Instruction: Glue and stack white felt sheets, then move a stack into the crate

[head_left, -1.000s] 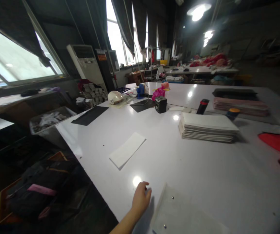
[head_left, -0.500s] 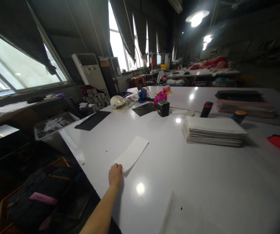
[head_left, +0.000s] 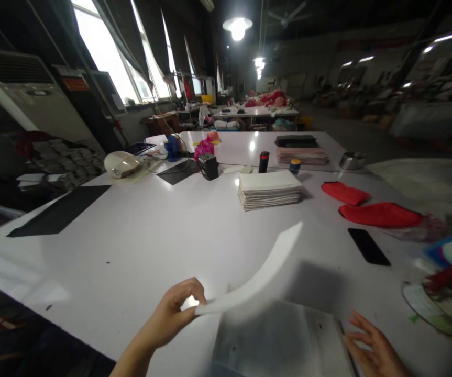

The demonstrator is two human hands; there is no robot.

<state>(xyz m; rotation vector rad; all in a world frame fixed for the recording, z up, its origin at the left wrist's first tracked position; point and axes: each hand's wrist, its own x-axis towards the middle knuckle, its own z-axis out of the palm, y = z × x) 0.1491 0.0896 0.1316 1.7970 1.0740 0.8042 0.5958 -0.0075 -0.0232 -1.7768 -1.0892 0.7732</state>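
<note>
My left hand (head_left: 176,307) pinches one end of a white strip (head_left: 263,269), thumb below and fingers above. The strip, which could be cloth or paper, curves up and away to the right, its far end raised above the table. Beneath it lies a greyish, see-through flat sheet (head_left: 276,340) with small dark spots near its corners. My right hand (head_left: 373,343) is at the sheet's right edge, fingers apart, with nothing plainly held in them. Whether its fingertips touch the edge I cannot tell.
On the white table (head_left: 163,230) stands a stack of folded white pieces (head_left: 271,189). Red cloth pieces (head_left: 381,214), a black phone (head_left: 368,246) and a round item with a red handle (head_left: 441,283) lie to the right. A black box (head_left: 209,166) and a dark bottle (head_left: 263,162) stand farther back.
My left hand has lifted the white strip off the table and carried it over the grey sheet. My right hand has come into view. The camera has turned right.
</note>
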